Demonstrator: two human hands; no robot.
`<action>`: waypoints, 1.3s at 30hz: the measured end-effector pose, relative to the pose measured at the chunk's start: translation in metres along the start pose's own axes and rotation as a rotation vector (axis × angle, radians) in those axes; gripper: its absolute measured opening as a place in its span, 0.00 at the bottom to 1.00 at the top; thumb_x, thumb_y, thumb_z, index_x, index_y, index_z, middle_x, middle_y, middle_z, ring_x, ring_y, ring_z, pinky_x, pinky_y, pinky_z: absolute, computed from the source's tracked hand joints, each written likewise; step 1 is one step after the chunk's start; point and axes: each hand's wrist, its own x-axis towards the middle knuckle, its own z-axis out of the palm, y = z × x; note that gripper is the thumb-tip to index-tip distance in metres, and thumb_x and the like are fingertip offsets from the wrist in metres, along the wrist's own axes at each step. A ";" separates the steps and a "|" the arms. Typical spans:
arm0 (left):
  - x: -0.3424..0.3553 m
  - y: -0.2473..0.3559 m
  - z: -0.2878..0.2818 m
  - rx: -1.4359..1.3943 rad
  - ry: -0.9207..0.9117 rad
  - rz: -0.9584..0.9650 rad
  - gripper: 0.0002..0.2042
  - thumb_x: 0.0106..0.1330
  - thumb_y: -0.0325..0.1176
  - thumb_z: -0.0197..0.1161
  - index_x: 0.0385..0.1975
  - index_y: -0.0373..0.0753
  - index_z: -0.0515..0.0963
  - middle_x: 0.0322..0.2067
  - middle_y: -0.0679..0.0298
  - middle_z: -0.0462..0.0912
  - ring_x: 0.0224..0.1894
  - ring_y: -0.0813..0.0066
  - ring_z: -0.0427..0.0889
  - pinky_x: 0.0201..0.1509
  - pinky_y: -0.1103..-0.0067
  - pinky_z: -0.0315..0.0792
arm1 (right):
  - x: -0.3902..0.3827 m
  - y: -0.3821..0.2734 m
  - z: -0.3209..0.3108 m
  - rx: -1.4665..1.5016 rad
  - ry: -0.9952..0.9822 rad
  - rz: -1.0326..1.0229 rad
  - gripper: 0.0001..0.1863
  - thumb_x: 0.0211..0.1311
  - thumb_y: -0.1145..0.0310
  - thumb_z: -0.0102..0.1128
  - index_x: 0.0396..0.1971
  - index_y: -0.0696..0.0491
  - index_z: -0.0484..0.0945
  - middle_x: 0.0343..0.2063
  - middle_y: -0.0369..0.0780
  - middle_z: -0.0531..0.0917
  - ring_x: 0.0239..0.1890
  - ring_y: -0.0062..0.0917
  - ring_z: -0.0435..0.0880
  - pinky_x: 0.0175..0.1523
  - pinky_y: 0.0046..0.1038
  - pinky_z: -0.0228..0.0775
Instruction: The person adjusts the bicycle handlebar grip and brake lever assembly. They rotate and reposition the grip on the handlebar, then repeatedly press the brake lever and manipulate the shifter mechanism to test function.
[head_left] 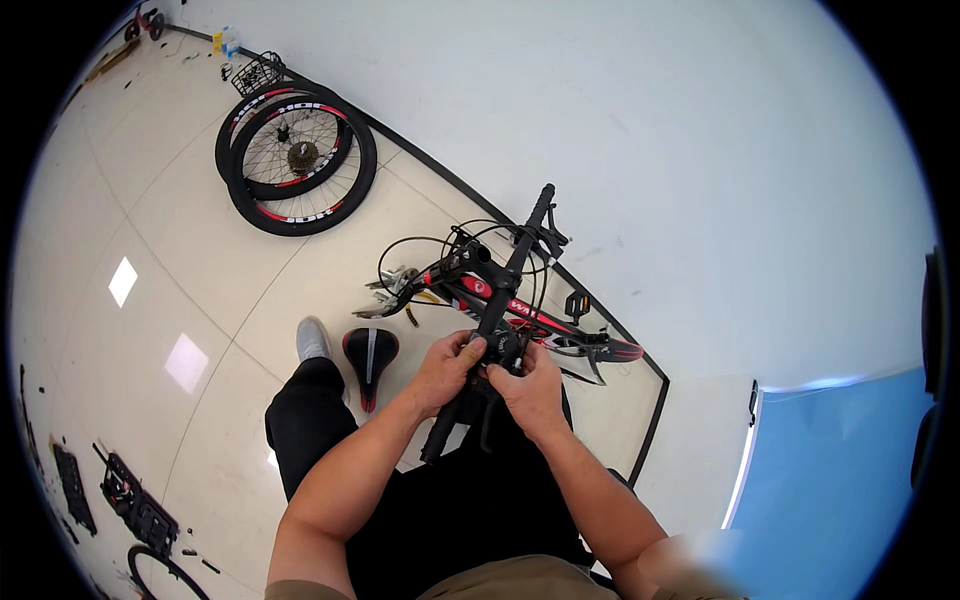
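Note:
A black bicycle handlebar (516, 262) runs from the upper right down toward my lap, with a grip at each end. On its near half sits a dark, round-bodied gear shifter (503, 345). My left hand (447, 372) is closed on the shifter's left side, thumb pressed by the bar. From the right, my right hand (532, 390) pinches the same shifter; its fingertips are partly hidden. Beyond the bar, black cables (405, 240) loop around the front of a black, red and white bicycle frame (540, 318) without wheels fitted.
A black saddle (370, 362) lies on the tiled floor beside my shoe (313, 338). Two wheels (300, 215) lie overlapped near the wall, with a wire basket (258, 74) behind them. Black parts (138, 505) are scattered at the lower left. A pedal (577, 305) is near the wall.

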 end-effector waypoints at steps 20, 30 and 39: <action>0.001 0.007 -0.010 0.068 0.005 -0.054 0.17 0.80 0.45 0.60 0.54 0.37 0.79 0.39 0.68 0.86 0.35 0.82 0.81 0.42 0.83 0.77 | 0.010 -0.007 -0.050 0.394 -0.316 0.317 0.24 0.68 0.76 0.65 0.63 0.64 0.75 0.51 0.43 0.85 0.53 0.27 0.85 0.56 0.29 0.79; -0.002 0.025 -0.007 -0.023 -0.011 -0.152 0.21 0.75 0.41 0.67 0.58 0.33 0.76 0.42 0.59 0.88 0.32 0.82 0.80 0.39 0.82 0.78 | 0.046 0.001 -0.115 0.867 0.115 0.248 0.28 0.78 0.52 0.56 0.54 0.68 0.73 0.57 0.59 0.79 0.63 0.48 0.79 0.70 0.48 0.74; -0.031 0.051 0.018 0.177 0.161 -0.147 0.32 0.66 0.19 0.65 0.71 0.28 0.64 0.48 0.53 0.84 0.41 0.68 0.86 0.40 0.75 0.84 | 0.029 0.057 -0.178 1.067 0.287 0.307 0.26 0.79 0.54 0.53 0.51 0.67 0.72 0.53 0.55 0.81 0.61 0.45 0.80 0.71 0.49 0.73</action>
